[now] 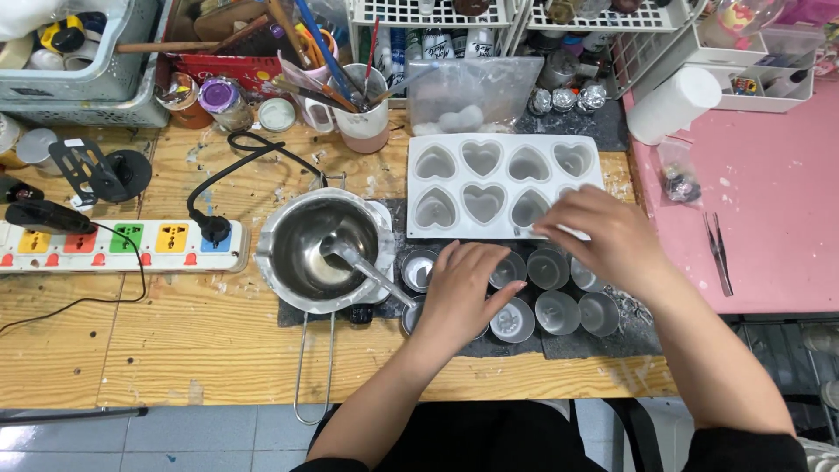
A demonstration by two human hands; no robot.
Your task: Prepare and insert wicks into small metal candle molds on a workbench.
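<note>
Left hand (459, 288) rests flat, fingers spread, over the small metal cups (559, 310) on the near tabletop (175, 341), right hand (603, 236) hovers loosely open at the white heart mold's (489, 179) near-right edge, melting pot (319, 249) just left.

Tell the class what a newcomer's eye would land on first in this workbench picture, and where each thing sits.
First, the two hands at centre: the left hand rests on a cluster of small metal cups, and the right hand reaches over the near edge of the white heart-shaped mould. Left of them stands a shiny steel pot with a spoon in it, and further left a power strip with coloured sockets.
</note>
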